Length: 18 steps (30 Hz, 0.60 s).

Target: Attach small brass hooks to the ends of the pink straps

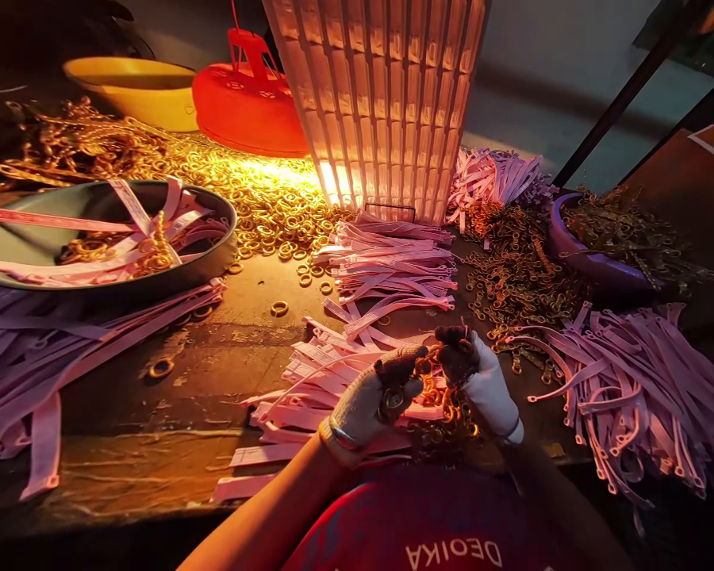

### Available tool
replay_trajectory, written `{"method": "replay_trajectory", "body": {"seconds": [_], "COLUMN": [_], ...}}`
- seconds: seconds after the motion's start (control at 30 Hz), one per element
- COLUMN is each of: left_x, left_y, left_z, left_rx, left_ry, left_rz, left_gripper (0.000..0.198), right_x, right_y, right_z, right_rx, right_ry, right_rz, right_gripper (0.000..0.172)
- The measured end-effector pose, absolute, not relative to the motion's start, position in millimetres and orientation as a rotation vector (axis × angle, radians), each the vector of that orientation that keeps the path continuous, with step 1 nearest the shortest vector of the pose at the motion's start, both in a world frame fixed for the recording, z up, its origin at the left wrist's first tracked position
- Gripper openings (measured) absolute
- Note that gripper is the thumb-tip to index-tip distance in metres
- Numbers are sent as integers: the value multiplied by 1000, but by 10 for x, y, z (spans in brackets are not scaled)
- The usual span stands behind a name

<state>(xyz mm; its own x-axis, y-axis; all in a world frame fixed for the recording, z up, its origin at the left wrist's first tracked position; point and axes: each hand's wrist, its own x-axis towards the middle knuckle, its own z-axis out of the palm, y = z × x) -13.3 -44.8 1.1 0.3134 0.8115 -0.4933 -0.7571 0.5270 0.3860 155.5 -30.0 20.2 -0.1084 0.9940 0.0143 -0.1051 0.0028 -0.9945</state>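
Both my hands are in white gloves with dark, soiled fingertips, close together near the table's front edge. My left hand (376, 395) is closed around several gold rings (391, 399), with its thumb and finger pinched toward the other hand. Facing it, my right hand (481, 382) is closed too, its fingertips on a short gold chain (433, 358); the exact grip is partly hidden. Below the hands lies a pile of gold chain links (449, 412). Pink straps (309, 373) are spread under and left of my left hand.
Loose gold rings (262, 206) are heaped under a red lamp (247, 107). A green basin (229, 238) with straps stands left, a yellow bowl (155, 99) behind. A ribbed plastic organizer (386, 103) stands upright at the back. Chains (512, 262), a purple bowl (583, 246) and straps (642, 381) lie right.
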Motion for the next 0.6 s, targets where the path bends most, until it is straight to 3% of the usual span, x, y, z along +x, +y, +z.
{"method": "replay_trajectory", "body": {"seconds": [0.23,0.43,0.6], "left_x": [-99,-53,-61], "left_y": [-449,-451,-493], "left_z": [126,150,141], "left_rx": [118,358,511], "left_ry": [793,745,882], "left_rz": [983,1016,1086], "left_gripper": [8,23,28], "right_x": [1645,1653,1714], "right_y": [-367,-390,-393], "right_z": [186,95,101], "right_rx": [-1036,-1079,-1082], "right_ry": [-1663,-1749,-1724], "right_rz": [1185,969,1031], "right_gripper": [27,22,19]}}
